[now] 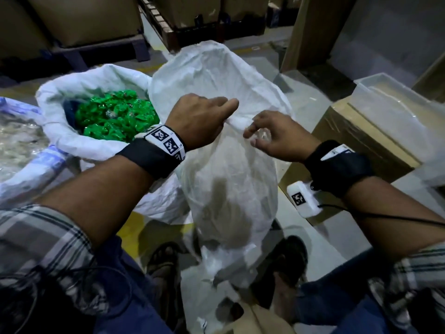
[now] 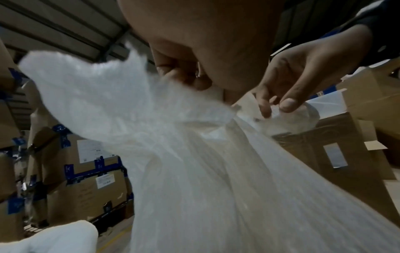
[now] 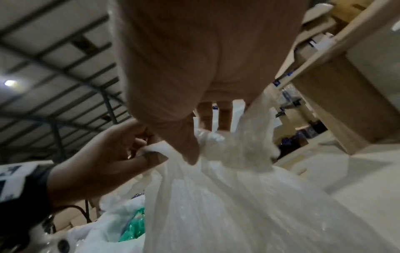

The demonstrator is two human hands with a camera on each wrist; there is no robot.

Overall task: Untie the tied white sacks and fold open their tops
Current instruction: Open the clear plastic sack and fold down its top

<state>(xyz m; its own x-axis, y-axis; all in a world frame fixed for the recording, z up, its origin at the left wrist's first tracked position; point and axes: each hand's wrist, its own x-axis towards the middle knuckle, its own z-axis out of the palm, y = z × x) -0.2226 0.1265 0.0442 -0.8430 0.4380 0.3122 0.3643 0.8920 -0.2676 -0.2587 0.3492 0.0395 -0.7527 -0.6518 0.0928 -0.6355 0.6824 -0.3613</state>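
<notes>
**Three sacks in view, one still bunched at the neck**

Three sacks are counted in the head view. The middle sack [image 1: 231, 184] is stood on the floor between the person's feet, and its neck is gathered into a twist. That twist is gripped by the left hand [image 1: 199, 121], fingers curled tight round it. A bit of the neck is pinched by the right hand [image 1: 277, 138] between thumb and fingertips, the other fingers loosely bent. What's inside this sack can't be made out; only pale shapes are seen through the material.

The second sack [image 1: 72, 97], touching it on the left, is folded open and filled with green packets [image 1: 113, 114]. A third sack [image 1: 21, 150] is cut off by the left edge, with something pale and shiny inside.

Room is tight: a carton [image 1: 356, 141] is parked just beside on the right with a clear tub [image 1: 395, 102] on it, and stacked boxes [image 1: 79, 18] on pallets are lined up behind. Some bare floor is left at the back right.
</notes>
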